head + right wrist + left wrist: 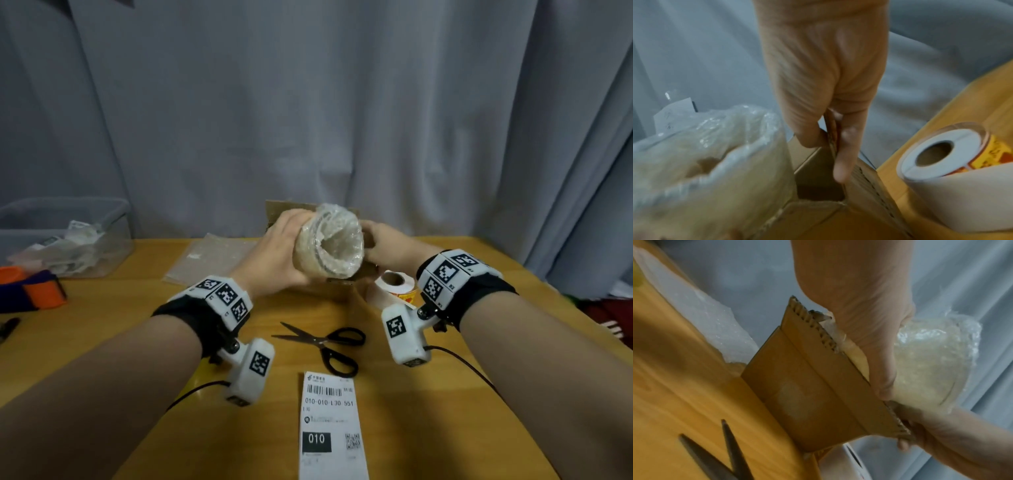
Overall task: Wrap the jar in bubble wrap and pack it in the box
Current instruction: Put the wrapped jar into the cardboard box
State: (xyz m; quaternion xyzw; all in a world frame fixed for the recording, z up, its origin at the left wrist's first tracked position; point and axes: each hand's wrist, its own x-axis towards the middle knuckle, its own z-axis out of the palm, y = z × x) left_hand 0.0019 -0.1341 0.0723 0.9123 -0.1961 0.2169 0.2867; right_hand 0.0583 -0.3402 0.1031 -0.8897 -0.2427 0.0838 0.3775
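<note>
The jar (329, 244), rolled in clear bubble wrap, is tilted with its open wrap end toward me, just above the brown cardboard box (337, 291). My left hand (279, 251) grips the wrapped jar (925, 368) from the left side. My right hand (383, 245) pinches the box's right flap (833, 138) between thumb and fingers, holding it outward. In the right wrist view the wrapped jar (715, 162) hangs over the open box (818, 186), whose dark inside shows. The box (807, 394) stands on the wooden table.
Black scissors (325, 342) and a shipping label (330, 425) lie in front of the box. A sticker roll (394, 287) sits at its right. A spare bubble wrap sheet (209, 257) lies at the left, beyond it a clear plastic bin (61, 236). A grey curtain hangs behind.
</note>
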